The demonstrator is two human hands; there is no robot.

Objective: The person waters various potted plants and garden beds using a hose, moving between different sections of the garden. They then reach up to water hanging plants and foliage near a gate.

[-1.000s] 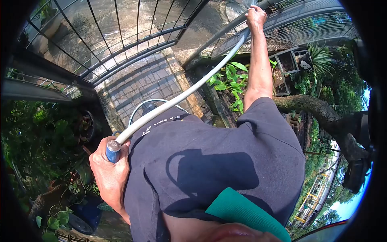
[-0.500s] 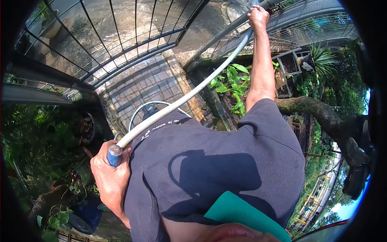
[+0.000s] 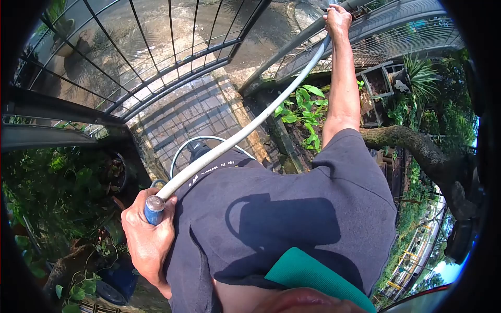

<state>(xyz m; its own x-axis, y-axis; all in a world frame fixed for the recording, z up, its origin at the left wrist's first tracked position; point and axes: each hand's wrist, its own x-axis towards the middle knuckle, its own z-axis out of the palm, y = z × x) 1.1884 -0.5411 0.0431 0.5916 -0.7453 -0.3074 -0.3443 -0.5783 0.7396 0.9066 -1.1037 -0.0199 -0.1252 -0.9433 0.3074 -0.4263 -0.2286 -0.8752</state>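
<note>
My left hand [image 3: 148, 235] is closed around a blue handle [image 3: 154, 210] with a grey, round end, at the left side of my torso. A pale hose [image 3: 235, 140] starts beside that grip and runs diagonally up to the right. My right arm is stretched out, and the right hand [image 3: 339, 20] is closed on the far part of the hose at the top. What the handle belongs to is hidden. A thinner, light hose loop [image 3: 176, 151] curves around my dark shoe [image 3: 198, 149] on the paving.
A black barred gate [image 3: 172, 68] stands ahead on the left, with a tiled path [image 3: 193, 115] behind it. Leafy plants [image 3: 302, 107] grow in a bed under my right arm. A thick branch [image 3: 412, 143] is at the right. Dense foliage [image 3: 57, 193] fills the left.
The view has shifted slightly, and my left hand with the blue handle appears a little further right and lower. Both hands keep their hold.
</note>
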